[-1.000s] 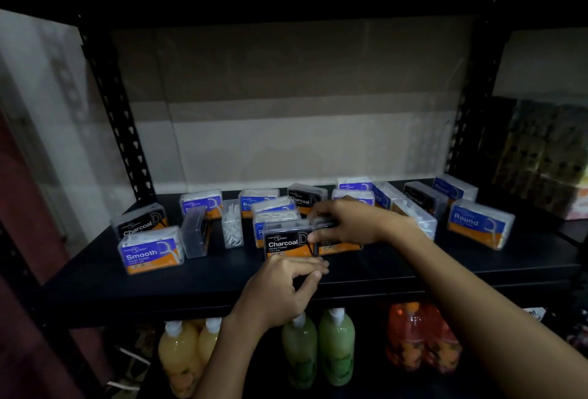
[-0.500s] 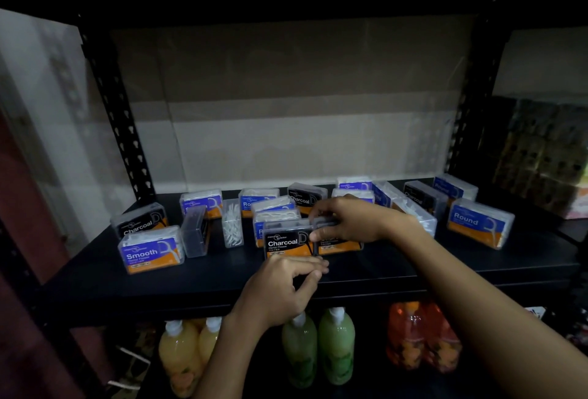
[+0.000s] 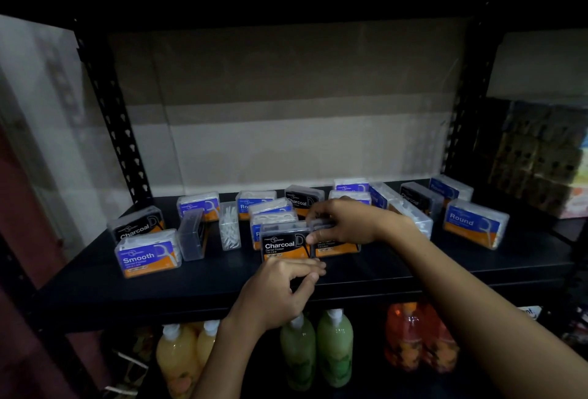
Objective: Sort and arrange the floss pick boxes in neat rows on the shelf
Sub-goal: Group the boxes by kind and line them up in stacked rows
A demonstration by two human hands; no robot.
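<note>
The right hand (image 3: pixel 346 222) is curling its fingers (image 3: pixel 321 234) over the top of a Charcoal floss pick box (image 3: pixel 338 246), gripping it as it stands on the black shelf (image 3: pixel 477 258), touching the side of a second Charcoal box (image 3: pixel 284 245). The left hand (image 3: pixel 280 290) is hovering just in front of that second box with fingertips (image 3: pixel 313 271) pinched together; whether anything is between them cannot be told. Farther out, a Smooth box (image 3: pixel 148 255) is sitting near the shelf's left front, a Round box (image 3: pixel 475 223) well to the right, with more boxes scattered behind. Soap bottles (image 3: pixel 334 347) are standing on the level below.
</note>
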